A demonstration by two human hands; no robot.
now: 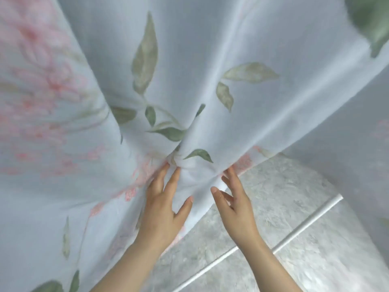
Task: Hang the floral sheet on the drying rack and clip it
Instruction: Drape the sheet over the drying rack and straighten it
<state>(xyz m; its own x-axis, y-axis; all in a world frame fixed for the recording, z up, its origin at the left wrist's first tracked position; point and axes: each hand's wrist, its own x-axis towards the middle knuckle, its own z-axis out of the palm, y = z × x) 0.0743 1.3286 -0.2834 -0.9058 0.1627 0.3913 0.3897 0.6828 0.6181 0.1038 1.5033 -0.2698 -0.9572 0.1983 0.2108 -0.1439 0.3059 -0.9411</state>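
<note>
1. Since it hangs from somewhere above the picture, the floral sheet [189, 60] fills the top and left, and its folds run down to a bunch at the lower middle.
2. A white rod [294, 234] crosses the lower right; it may be part of the rack.
3. The left hand [162, 207] lies flat on the bunch with straight fingers, gripping nothing, likely to smooth it.
4. The right hand [235, 205], just beside it, touches the sheet's edge with loose fingers.

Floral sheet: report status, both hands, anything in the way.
Left hand open, fingers flat on floral sheet at a gathered bunch. Right hand open, fingertips at its edge. No clip seen. White rod low right, bare.
</note>
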